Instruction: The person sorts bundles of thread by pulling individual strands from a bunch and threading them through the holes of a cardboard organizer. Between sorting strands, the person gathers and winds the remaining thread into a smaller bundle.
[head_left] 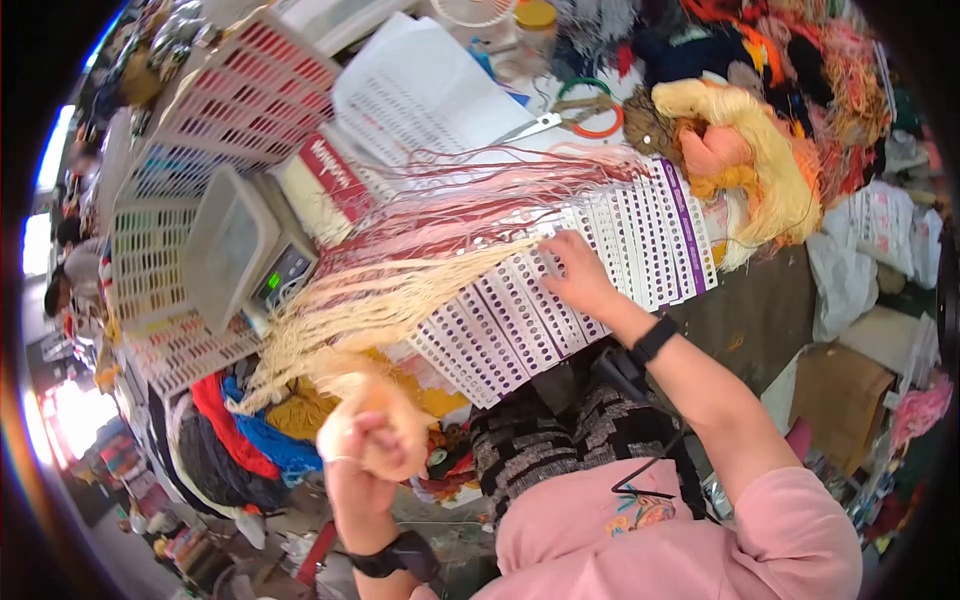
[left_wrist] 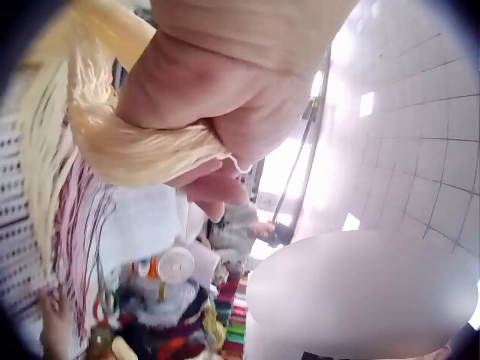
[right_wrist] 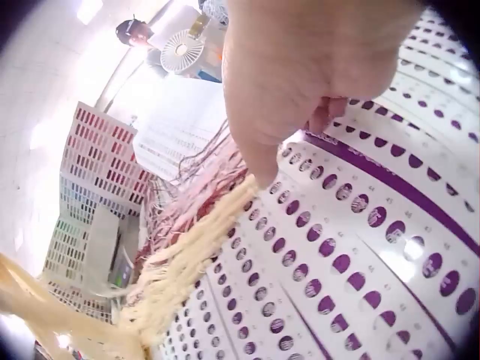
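Note:
My left hand (head_left: 372, 440) grips a looped skein of cream thread (left_wrist: 124, 154), whose glossy strands pass under the curled fingers in the left wrist view. My right hand (head_left: 578, 275) is at the top edge of white cards (right_wrist: 322, 217) with rows of purple-backed holes. Its fingertips (right_wrist: 264, 176) pinch down where cream threads (right_wrist: 199, 251) meet the card edge; the strand between them is hidden. From that edge the cream threads (head_left: 370, 285) spread left in a fringe. Dark red and pink threads (head_left: 450, 200) hang along the cards farther on.
A small scale (head_left: 275, 270) with a green display and a red-and-white box (head_left: 325, 185) stand on the left. Behind lie printed sheets (head_left: 425, 95) and scissors (head_left: 545, 122). A yellow skein (head_left: 770, 170) sits at the right. Swatch panels (head_left: 250, 90) rise on the left.

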